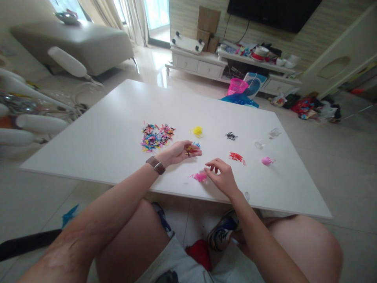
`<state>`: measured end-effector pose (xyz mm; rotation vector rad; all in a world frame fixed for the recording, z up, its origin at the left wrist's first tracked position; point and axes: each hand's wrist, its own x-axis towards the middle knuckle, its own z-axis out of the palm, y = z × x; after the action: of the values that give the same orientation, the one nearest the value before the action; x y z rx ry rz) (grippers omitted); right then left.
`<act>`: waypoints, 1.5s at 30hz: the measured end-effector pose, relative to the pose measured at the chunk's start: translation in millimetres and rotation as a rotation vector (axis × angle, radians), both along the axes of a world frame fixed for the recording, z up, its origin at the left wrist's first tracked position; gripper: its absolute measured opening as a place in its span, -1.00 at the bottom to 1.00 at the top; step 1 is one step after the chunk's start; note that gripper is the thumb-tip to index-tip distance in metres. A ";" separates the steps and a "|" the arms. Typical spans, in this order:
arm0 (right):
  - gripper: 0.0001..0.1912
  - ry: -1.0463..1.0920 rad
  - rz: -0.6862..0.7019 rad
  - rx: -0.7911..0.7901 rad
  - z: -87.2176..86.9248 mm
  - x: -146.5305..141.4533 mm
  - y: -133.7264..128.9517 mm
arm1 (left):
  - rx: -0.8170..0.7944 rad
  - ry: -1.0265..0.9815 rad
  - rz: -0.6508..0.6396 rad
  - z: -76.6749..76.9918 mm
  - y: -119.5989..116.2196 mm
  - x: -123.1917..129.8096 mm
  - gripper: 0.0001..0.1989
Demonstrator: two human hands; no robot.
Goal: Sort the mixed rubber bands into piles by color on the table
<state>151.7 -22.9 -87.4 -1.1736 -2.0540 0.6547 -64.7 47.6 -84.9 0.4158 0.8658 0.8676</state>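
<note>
My left hand (180, 152) is palm up above the white table (97, 137), cupping a few small rubber bands (191, 149), yellow and red among them. Right beyond its fingers is a small bit of blue bands (196, 144). My right hand (220, 175) hovers beside a pile of pink rubber bands (199, 177), thumb and forefinger drawn together; whatever is between them is too small to make out. A large mixed-colour pile of bands (156, 137) lies to the left. Separate piles are yellow (198, 131), black (231, 136) and red (236, 156).
Toward the table's right side sit a pink round object (268, 160), a clear ring-like piece (259, 144) and a clear small container (275, 133). Another clear piece (247, 195) lies by the front edge. White chair-like shapes (67, 61) stand at the left.
</note>
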 end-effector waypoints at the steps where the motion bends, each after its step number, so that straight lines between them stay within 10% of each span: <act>1: -0.92 0.010 -0.033 0.018 3.1 -1.6 2.7 | -0.007 -0.038 -0.039 0.8 -3.2 1.8 -0.71; 45: -0.91 -0.181 0.082 -0.222 11.7 -2.0 36.9 | 0.102 -0.055 -0.379 -3.6 -23.5 21.0 -0.76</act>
<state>149.7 14.0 -75.7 -1.3211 -2.2337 0.8623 -43.7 24.1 -88.5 0.6201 0.6650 0.5708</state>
